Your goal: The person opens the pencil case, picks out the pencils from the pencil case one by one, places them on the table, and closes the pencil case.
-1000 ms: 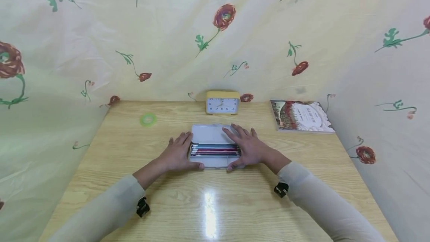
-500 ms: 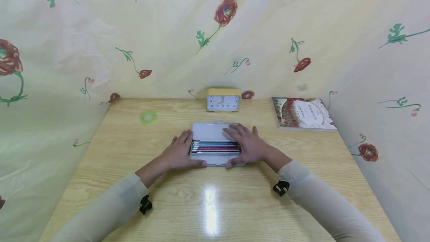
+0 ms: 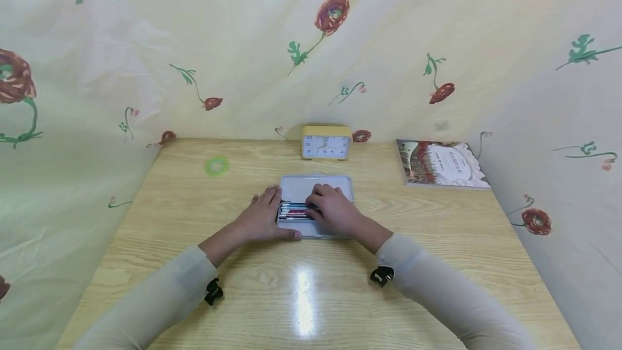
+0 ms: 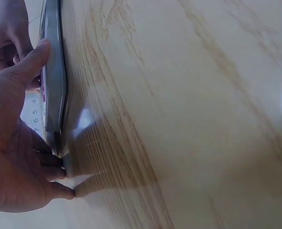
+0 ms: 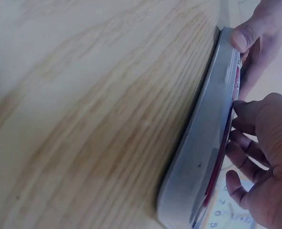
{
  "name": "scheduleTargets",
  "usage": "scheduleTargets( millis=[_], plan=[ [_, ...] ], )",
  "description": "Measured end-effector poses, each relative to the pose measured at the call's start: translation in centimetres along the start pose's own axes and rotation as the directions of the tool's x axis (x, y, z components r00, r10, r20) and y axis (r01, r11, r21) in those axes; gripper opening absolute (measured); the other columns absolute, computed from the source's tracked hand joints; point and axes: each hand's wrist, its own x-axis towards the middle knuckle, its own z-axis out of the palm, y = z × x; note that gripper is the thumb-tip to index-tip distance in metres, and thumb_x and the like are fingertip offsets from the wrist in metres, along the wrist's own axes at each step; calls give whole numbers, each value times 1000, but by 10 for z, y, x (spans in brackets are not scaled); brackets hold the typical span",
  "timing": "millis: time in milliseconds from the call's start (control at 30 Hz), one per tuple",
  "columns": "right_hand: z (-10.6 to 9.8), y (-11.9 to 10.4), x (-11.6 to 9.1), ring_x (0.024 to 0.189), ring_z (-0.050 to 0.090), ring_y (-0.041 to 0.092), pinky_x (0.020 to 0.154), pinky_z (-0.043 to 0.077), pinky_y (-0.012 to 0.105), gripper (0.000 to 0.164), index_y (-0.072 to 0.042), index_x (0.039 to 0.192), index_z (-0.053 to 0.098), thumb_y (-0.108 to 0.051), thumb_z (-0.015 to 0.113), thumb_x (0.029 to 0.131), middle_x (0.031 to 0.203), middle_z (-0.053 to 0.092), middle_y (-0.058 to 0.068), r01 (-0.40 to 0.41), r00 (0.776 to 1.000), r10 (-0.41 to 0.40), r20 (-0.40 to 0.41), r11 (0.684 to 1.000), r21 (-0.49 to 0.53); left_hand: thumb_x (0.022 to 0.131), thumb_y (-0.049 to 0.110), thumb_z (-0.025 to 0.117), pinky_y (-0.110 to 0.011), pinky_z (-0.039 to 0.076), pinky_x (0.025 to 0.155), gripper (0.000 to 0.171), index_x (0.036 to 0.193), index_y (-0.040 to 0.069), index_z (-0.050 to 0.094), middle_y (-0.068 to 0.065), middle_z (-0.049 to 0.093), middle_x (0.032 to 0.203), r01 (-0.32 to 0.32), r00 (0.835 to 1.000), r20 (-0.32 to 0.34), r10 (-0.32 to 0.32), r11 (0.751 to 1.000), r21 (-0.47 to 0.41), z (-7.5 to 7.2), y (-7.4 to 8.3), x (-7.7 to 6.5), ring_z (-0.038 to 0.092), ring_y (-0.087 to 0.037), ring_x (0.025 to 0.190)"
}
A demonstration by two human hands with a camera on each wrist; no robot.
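A pale grey pencil case lies on the table with its lid raised toward the back. Several pencils lie lengthwise in its rear part. The left hand grips the left end, thumb along the front rim and fingers down the left side. In the left wrist view, the tips of some fingers reach the tabletop. The right hand is over the case's right half, its bent fingers among the pencils. From the right wrist view, whether a pencil is pinched cannot be told.
A yellow clock stands behind the case, near the flowered cloth. A roll of green tape lies at the back left and a book at the back right. Wooden tabletop extends in front.
The right hand has left the case's right end and moved leftward over the pencils, its spread fingers now bent. The left hand keeps its hold on the left end.
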Motion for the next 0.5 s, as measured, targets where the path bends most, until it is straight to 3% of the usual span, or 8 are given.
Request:
scheduleTargets(
  millis=[500],
  plan=[
    [0,-9,7,103,61,21,84,54,46,15,-14,113,73,-29,72,110,111,67,2,-75,994,77,78,997,-34,86,79,80,-64,18,140,139,174,-7,14,-26,14,185,20,1000,19,-20,1000,-4,-5,7,0,12,-40,174]
  ],
)
